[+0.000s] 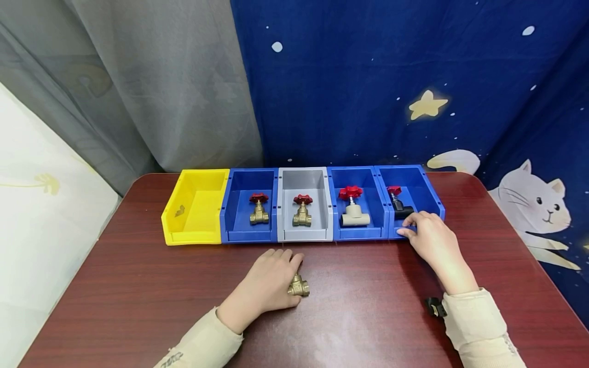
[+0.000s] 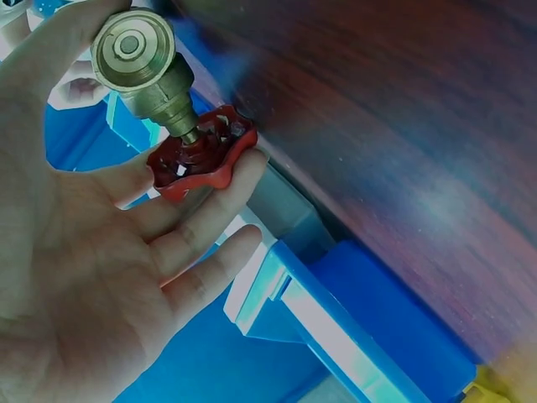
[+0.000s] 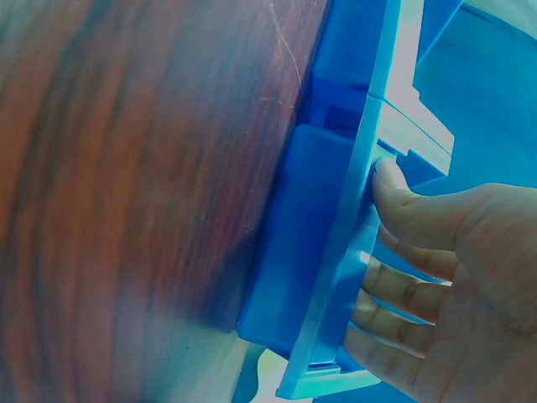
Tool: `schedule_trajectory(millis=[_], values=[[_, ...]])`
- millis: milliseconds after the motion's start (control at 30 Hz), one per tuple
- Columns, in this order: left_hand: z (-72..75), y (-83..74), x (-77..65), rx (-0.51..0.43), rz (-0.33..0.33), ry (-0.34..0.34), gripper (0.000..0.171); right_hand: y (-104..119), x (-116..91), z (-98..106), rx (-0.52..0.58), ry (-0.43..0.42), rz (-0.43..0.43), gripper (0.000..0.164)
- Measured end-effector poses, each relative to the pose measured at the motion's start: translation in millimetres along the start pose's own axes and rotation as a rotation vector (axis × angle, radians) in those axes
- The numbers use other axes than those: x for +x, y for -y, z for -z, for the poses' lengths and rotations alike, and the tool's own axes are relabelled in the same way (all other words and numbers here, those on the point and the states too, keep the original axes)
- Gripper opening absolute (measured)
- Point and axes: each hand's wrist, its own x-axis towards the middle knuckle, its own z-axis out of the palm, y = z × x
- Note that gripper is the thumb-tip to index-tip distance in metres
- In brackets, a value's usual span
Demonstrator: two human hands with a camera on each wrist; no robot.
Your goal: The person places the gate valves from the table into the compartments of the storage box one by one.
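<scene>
My left hand (image 1: 271,281) grips a brass gate valve (image 1: 300,286) above the table, in front of the grey bin. In the left wrist view the thumb lies along its brass body (image 2: 134,54), and the red handwheel (image 2: 201,155) rests against the fingers. My right hand (image 1: 432,237) is at the front lip of the far-right blue bin (image 1: 425,191), its fingers loosely bent over the edge. In the right wrist view the thumb touches the bin's rim (image 3: 344,243). Just behind these fingers a black valve (image 1: 401,210) with a red handwheel lies in that bin.
Further left in the row, a blue bin (image 1: 361,234) holds a beige valve (image 1: 354,214). The grey bin (image 1: 306,235) and another blue bin (image 1: 250,236) each hold a brass valve. A yellow bin (image 1: 193,237) ends the row. A small black object (image 1: 434,307) is by the right cuff.
</scene>
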Motion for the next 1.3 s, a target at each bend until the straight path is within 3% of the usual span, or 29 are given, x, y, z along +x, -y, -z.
schedule_trajectory(millis=[633, 1300], values=[[7.3, 2.0, -2.9, 0.014, -0.034, -0.011, 0.07, 0, 0, 1, -0.001, -0.011, 0.009, 0.018], [4.3, 10.3, -21.4, -0.047, -0.078, -0.041, 0.072, 2, 2, 1, -0.001, 0.006, 0.001, 0.019]])
